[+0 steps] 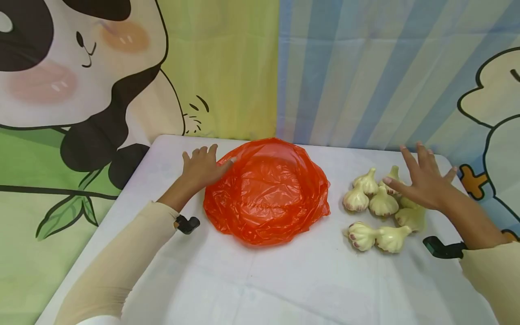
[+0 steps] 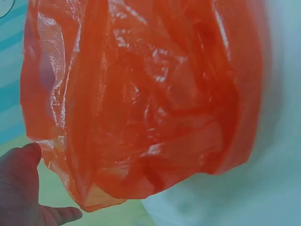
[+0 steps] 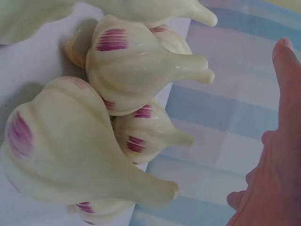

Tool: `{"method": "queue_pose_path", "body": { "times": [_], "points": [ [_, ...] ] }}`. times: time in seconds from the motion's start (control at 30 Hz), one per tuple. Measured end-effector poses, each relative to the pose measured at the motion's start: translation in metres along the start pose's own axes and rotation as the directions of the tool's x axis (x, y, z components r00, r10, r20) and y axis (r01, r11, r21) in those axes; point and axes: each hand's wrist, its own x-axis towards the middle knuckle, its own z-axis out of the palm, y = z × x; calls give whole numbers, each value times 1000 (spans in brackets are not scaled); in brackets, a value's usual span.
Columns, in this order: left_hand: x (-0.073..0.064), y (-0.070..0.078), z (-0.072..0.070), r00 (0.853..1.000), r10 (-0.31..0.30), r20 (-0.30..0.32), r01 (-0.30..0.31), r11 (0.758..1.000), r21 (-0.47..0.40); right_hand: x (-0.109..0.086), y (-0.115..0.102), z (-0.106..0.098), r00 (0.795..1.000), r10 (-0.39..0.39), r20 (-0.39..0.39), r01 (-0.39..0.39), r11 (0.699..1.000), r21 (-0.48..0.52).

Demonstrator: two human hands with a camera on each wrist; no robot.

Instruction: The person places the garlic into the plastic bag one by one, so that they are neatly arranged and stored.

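A red plastic bag [image 1: 270, 189] lies spread on the white table, its mouth opened into a wide round. My left hand [image 1: 201, 169] is at the bag's upper left rim, fingers extended and thumb over the edge; in the left wrist view the thumb tip meets the bag's side [image 2: 141, 103]. Several garlic bulbs [image 1: 383, 202], pale with purple streaks, are grouped right of the bag. Over the right side of that group hovers my right hand [image 1: 426, 180], fingers spread, holding nothing. Close up in the right wrist view are the garlic bulbs [image 3: 70, 141], apart from the hand [image 3: 277, 155].
The white table [image 1: 243, 284] ends at a back edge against a printed curtain [image 1: 227, 67] with a panda on the left and stripes on the right. Each wrist wears a small black camera [image 1: 188, 224]. Two bulbs [image 1: 378, 237] lie nearer the front than the others.
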Motion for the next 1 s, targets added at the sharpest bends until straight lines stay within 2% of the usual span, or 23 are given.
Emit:
{"method": "queue_pose_path", "body": {
  "times": [0.2,0.33,0.43,0.53,0.7,0.8,0.87,1.0],
  "points": [
    [-4,-7,4,1000,6,17,-4,993,-121,-12,3,0,987,-81,-140,90,994,60],
    [-5,-9,9,1000,11,13,-8,981,-194,-24,4,0,966,-116,-229,146,982,118],
    [-6,-10,13,1000,7,-6,-8,967,-254,-34,5,3,945,-111,-306,161,976,145],
    [-7,-11,17,999,12,-36,-22,949,-316,-43,4,6,910,-94,-404,175,970,168],
    [-8,-11,22,996,24,-87,-59,904,-423,-57,0,13,826,-97,-555,258,941,221],
    [-9,-11,24,994,22,-110,-72,878,-474,-66,-1,17,799,-80,-596,298,914,276],
    [-10,-10,26,992,16,-126,-77,863,-500,-71,-1,20,799,-54,-598,296,902,313],
    [-12,-10,31,989,-13,-149,-71,837,-542,-82,-1,31,830,21,-557,227,900,372]
  ]
}}
